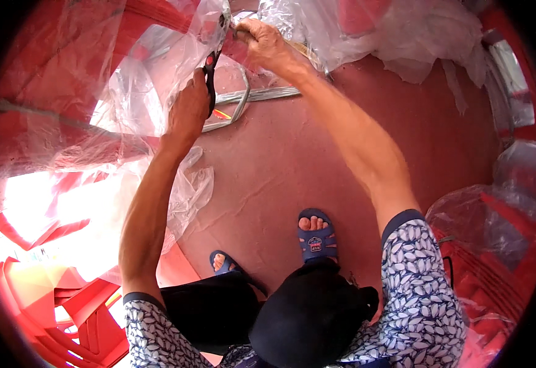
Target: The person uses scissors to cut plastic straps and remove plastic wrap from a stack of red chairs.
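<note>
My left hand is closed around the handles of a pair of black scissors with a red spot near the pivot. The blades point upward against clear plastic film at the top of the view. Just right of the blades, my right hand has its fingers bent and pinched on the film; the fingertips are partly hidden. Both arms reach far forward. Below the hands, pale strapping lies in a bent loop on the reddish floor.
Large sheets of clear plastic cover red goods on the left. Red folded pieces are stacked at the lower left. More wrapped red bundles stand at the right, and crumpled film hangs at the top right. My sandalled foot is on the floor.
</note>
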A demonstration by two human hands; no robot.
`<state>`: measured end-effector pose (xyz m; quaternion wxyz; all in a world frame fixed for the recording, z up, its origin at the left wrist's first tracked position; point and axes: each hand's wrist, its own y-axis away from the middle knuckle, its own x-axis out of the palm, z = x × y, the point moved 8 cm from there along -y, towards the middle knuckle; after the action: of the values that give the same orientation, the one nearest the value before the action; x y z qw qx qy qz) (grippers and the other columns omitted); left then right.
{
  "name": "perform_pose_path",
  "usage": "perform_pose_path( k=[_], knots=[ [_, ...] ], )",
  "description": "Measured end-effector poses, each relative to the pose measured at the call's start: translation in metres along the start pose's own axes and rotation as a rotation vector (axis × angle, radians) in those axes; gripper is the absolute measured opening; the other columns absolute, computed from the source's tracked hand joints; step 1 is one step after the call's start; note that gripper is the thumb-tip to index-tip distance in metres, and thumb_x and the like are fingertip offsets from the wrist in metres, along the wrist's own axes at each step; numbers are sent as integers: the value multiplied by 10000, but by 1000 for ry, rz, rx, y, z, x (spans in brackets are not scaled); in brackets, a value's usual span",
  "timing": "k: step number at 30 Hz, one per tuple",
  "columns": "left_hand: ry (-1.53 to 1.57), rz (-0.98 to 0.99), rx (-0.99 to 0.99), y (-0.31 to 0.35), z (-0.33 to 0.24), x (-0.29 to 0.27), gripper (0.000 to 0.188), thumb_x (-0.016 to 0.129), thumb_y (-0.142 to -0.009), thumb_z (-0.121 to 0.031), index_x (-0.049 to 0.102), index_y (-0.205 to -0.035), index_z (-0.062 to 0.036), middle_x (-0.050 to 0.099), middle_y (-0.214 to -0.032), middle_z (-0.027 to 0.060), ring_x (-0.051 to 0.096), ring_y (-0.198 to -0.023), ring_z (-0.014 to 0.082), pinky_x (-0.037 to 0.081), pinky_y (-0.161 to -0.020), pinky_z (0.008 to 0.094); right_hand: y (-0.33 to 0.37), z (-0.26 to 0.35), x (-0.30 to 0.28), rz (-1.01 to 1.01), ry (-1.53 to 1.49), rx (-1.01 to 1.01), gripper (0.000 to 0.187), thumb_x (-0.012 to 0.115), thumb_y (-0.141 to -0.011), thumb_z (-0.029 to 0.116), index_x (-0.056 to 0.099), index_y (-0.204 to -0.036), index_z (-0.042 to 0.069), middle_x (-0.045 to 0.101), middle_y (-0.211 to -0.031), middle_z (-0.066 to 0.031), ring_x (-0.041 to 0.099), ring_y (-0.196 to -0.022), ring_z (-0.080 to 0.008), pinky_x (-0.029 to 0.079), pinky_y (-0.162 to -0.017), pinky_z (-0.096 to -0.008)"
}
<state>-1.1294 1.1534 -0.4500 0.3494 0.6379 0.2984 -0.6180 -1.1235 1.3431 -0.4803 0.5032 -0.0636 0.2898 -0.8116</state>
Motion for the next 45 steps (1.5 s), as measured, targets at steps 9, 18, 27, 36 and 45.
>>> perform_pose_path(
  k=[9,18,27,36,45],
  knots=[
    [-100,-41,87,15,-1,-22,239,490,-972,-185,485,-1182,-71,690,-824,237,672,-747,441,486,-677,560,-13,10,-9,87,330,-302,204,591,-815,-55,595,-1009,7,615,-910,-156,612,-873,-353,498,-797,-414],
    [25,-160,73,4,15,5,277,530,-982,-230,491,-1222,-96,688,-919,238,664,-812,450,486,-692,559,-5,7,2,71,-16,-48,94,576,-936,65,608,-996,0,610,-883,-148,595,-826,-311,477,-781,-390],
    [104,-85,17,7,-1,7,229,515,-1000,-257,488,-1094,-50,658,-746,241,645,-719,468,458,-633,559,4,19,-1,-17,-2,-85,70,586,-876,27,605,-943,16,609,-849,-182,619,-845,-341,476,-738,-433],
    [-9,-29,132,44,8,-14,179,552,-963,-171,507,-1105,-72,666,-791,227,645,-730,464,463,-627,545,-23,14,-2,171,566,-426,274,524,-827,-47,613,-1053,80,625,-963,-108,629,-935,-333,523,-847,-412],
    [462,126,107,82,22,-19,383,550,-988,-140,446,-1318,23,635,-797,139,657,-710,252,524,-683,358,-1,2,-2,40,25,2,169,589,-970,166,619,-1018,6,642,-858,-156,608,-778,-300,478,-737,-390]
  ],
)
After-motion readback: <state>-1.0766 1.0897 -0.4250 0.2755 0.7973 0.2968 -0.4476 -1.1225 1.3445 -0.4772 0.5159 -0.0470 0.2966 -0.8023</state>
